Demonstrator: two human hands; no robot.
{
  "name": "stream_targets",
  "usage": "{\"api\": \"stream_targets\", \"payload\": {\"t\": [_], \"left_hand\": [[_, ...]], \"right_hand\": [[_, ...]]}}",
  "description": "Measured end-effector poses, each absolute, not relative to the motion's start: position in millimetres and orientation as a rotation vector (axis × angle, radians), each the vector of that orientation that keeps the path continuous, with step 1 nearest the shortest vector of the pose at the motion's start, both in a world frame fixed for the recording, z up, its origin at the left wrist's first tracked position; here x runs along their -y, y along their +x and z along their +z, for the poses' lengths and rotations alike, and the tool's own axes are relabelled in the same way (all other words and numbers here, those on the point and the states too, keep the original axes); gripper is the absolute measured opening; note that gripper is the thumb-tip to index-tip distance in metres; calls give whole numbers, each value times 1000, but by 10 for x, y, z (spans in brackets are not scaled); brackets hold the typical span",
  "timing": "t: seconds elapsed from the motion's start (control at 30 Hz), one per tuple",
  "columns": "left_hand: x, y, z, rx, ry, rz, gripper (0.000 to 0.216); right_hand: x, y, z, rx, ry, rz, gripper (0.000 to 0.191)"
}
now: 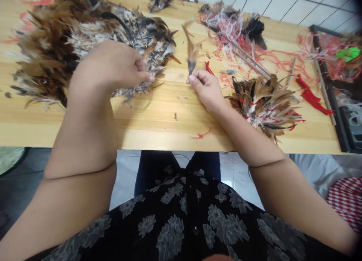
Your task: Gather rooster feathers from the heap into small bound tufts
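My right hand [207,89] pinches the base of a small brown feather bunch [192,52] between thumb and fingertips. The bunch stands away from me, its grey fluffy end near the fingers and its brown tips pointing to the back. My left hand [117,65] is over the near right side of a big pile of loose feathers [45,46], brown, black and grey-white. Its fingers are curled and pressed together; whatever they hold, if anything, I cannot make out. Beside my right forearm lies a heap of feather bunches [266,103] bound with red thread.
Pink and white plastic strands [226,23] with sticks [249,57] lie at the back right. Red strips [312,95] lie farther right, beside a dark-edged tray [336,114]. Thread scraps [203,134] are near the front edge of the wooden table [152,135]. White tiles [285,5] stand behind.
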State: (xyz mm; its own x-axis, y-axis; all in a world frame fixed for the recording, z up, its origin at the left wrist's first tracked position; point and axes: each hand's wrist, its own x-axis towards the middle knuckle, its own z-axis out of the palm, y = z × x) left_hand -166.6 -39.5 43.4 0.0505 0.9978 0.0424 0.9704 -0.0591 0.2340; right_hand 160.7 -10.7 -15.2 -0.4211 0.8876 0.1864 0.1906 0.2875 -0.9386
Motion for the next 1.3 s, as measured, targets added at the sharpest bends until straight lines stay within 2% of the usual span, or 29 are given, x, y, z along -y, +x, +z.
{"api": "stream_targets", "payload": {"t": [0.1,0.2,0.27,0.43,0.53,0.67,0.8,1.0,1.17,1.3], "left_hand": [[258,-1600,133,-2057,2119,608,60],[137,-1526,-106,-1716,2104,1040,63],[139,-1445,-87,-1761,2075,980,61],[443,-1215,509,-2243,1997,347,47],[589,-1205,755,-2076,1978,584,26],[579,-1178,643,-1671,1786,936,12],[509,-900,395,-1350,1543,1124,25],[443,-560,233,-1190,1385,1216,42],[399,-578,197,-1157,1323,1302,41],[425,-551,216,-1131,1277,1303,40]], "right_hand": [[102,1602,-166,1798,-981,1176,45],[104,1596,-171,1792,-981,1173,46],[108,1593,-166,1794,-976,1167,47],[115,1585,-161,1817,-945,1145,50],[115,1578,-174,1818,-953,1133,53],[119,1580,-190,1802,-967,1143,56],[128,1576,-187,1760,-970,1174,60],[105,1539,-212,1723,-948,1253,57],[85,1547,-245,1691,-958,1283,49],[90,1556,-236,1692,-928,1267,52]]}}
